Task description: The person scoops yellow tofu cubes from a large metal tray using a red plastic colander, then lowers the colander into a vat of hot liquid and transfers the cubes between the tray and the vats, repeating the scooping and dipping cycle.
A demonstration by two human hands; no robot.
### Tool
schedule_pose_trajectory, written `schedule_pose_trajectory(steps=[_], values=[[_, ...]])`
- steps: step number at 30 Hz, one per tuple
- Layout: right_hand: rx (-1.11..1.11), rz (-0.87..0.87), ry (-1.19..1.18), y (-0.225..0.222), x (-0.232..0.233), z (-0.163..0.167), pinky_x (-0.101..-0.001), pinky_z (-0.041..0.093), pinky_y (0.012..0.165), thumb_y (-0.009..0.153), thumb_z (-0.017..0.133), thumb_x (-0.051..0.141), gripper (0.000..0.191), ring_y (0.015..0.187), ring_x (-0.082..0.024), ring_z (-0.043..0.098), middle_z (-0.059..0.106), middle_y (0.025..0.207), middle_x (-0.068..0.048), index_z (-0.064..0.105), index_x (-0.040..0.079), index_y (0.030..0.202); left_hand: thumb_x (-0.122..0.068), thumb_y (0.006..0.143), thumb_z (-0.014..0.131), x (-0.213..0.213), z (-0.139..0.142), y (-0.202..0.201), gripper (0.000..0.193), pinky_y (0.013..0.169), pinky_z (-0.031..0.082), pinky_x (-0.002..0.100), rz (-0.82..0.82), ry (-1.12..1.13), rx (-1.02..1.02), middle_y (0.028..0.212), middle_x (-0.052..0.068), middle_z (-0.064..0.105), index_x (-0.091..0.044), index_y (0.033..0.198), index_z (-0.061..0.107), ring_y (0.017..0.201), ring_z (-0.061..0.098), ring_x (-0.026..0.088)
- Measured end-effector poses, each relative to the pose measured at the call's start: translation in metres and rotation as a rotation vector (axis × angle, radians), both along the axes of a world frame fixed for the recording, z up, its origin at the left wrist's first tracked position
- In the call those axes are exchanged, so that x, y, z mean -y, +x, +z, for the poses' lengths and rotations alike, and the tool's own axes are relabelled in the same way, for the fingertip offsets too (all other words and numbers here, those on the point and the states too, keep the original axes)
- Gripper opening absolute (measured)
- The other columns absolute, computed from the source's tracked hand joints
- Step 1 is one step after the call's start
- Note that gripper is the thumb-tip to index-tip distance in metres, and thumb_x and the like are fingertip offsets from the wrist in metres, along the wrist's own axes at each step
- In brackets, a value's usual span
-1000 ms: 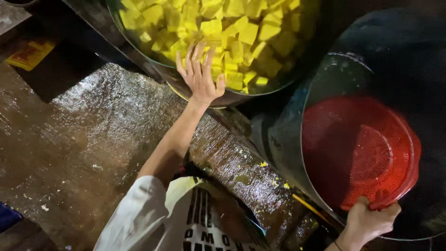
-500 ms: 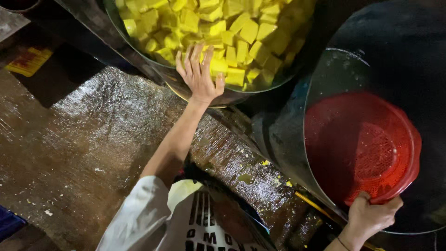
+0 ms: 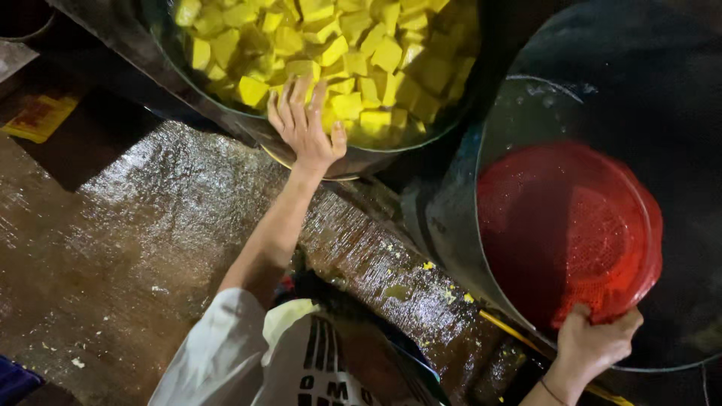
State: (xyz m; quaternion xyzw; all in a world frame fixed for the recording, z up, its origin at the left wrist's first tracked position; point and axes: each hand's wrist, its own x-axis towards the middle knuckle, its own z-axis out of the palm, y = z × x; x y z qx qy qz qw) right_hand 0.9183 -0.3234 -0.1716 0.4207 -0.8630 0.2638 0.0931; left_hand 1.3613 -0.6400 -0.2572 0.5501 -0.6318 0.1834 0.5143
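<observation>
Head view: the only view, looking down past the person's white sleeve onto a wet floor.
Landmark: the red strainer basket, round and meshed, lying tilted inside a large dark drum.
Right hand: at the basket's lower rim, fingers curled and clamped on that edge, thumb over the top of the rim.
Basket relative to the grip: the bowl of the basket spreads up and to the left of the right hand; only the near rim lies under the fingers.
Drum: surrounds the basket on all sides; its metal rim curves just left of the basket, and its inside is dark.
Left hand: well left of the basket and higher in the frame, fingers spread apart and flat, palm pressed on the rim of a wide metal bowl; it clamps nothing.
Yellow cubes: fill the metal bowl, up and left of the basket; the left fingertips reach the nearest ones.
Wet plank: runs diagonally between the bowl and the drum, left of the basket, with small yellow crumbs on it.
Yellow tray: far left of the basket, on the floor in shadow.
</observation>
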Motion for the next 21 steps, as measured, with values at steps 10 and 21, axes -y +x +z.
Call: schedule_pose_trajectory(steps=[10, 21], values=[[0.007, 0.064, -0.164, -0.002, 0.006, 0.001, -0.0492, 0.058, 0.096, 0.085, 0.063, -0.009, 0.040, 0.107, -0.045, 0.074, 0.072, 0.112, -0.030, 0.057, -0.012, 0.125, -0.043, 0.106, 0.049, 0.023, 0.016, 0.002, 0.049, 0.119, 0.026, 0.057, 0.030, 0.056, 0.121, 0.145, 0.014, 0.053, -0.012, 0.142, 0.057, 0.136, 0.048, 0.036], [0.009, 0.072, -0.128, -0.005, -0.012, -0.005, -0.0575, 0.054, 0.093, 0.082, 0.062, -0.007, 0.050, 0.105, -0.055, 0.067, 0.068, 0.112, -0.035, 0.048, -0.011, 0.130, -0.035, 0.107, 0.064, -0.030, 0.028, 0.001, 0.049, 0.114, 0.024, 0.062, -0.079, 0.366, -0.099, 0.154, 0.030, 0.041, -0.004, 0.144, 0.053, 0.144, 0.035, 0.046]])
